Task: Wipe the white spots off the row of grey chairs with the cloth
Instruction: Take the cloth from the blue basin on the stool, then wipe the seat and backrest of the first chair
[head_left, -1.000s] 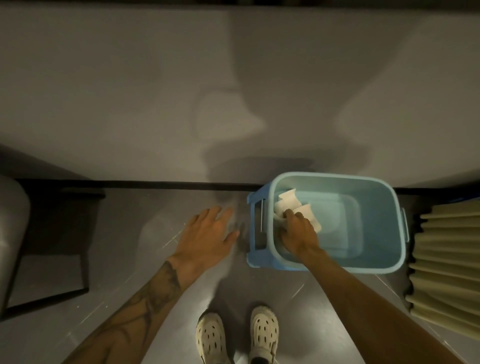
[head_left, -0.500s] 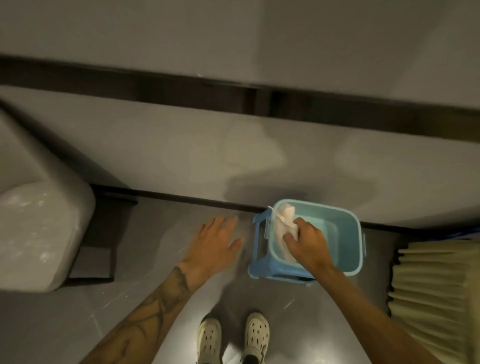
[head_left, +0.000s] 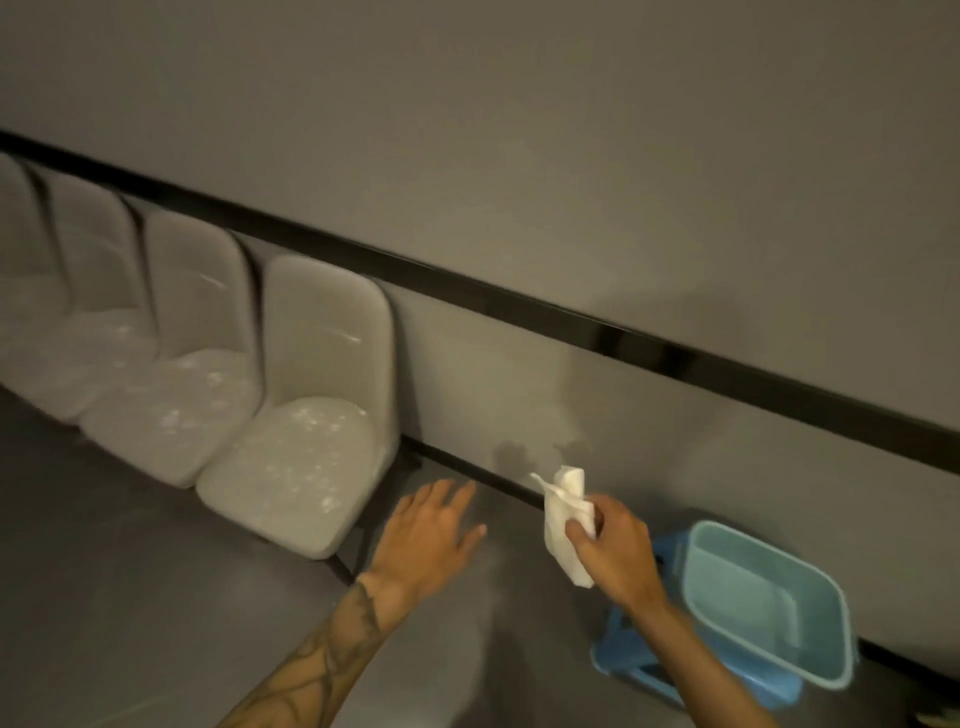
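Note:
A row of grey chairs runs along the wall at the left; the nearest chair (head_left: 298, 470) has white spots scattered over its seat, and the chair beyond it (head_left: 176, 410) is spotted too. My right hand (head_left: 613, 551) is closed on a white cloth (head_left: 563, 519), held in the air to the right of the nearest chair and left of the basin. My left hand (head_left: 431, 535) hovers with fingers spread, empty, just right of the nearest chair's front corner.
A light blue basin (head_left: 763, 603) sits on a blue stool (head_left: 644, 665) at the lower right, against the grey wall. A black rail (head_left: 519, 306) crosses the wall. Dark grey floor lies in front of the chairs.
My right hand has lifted the cloth out of the basin and carried it left. The view has swung up and left, bringing the chair row into sight.

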